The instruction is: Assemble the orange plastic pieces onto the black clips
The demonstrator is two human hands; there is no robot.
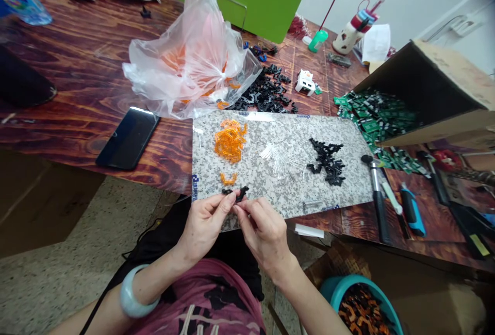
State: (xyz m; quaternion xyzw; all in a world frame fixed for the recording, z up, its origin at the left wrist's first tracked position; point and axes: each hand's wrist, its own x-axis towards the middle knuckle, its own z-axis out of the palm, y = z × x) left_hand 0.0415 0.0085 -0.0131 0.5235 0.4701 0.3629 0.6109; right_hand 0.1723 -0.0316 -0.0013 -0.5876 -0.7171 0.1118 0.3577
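Note:
Both of my hands meet over the front edge of a speckled board [266, 190]. A small black plastic part [242, 194] sits between the fingertips. My left hand [207, 221] pinches it with thumb and forefinger. From the other side, my right hand [265, 227] is closed at the same part; whether it holds some smaller piece is hidden. Just beyond the fingers lies a single orange translucent clip [228, 179]. Farther up the board are a heap of orange clips [230, 141], a spread of thin clear pieces [280, 158] and a pile of black parts [328, 162].
A plastic bag [193, 62] and more black parts [266, 90] lie behind the board. A phone [128, 138] is at left. At right stand a cardboard box [425, 87] with green circuit boards [381, 118], a hammer [377, 196] and a blue-handled cutter [413, 211]. Below is a teal bucket [328, 286].

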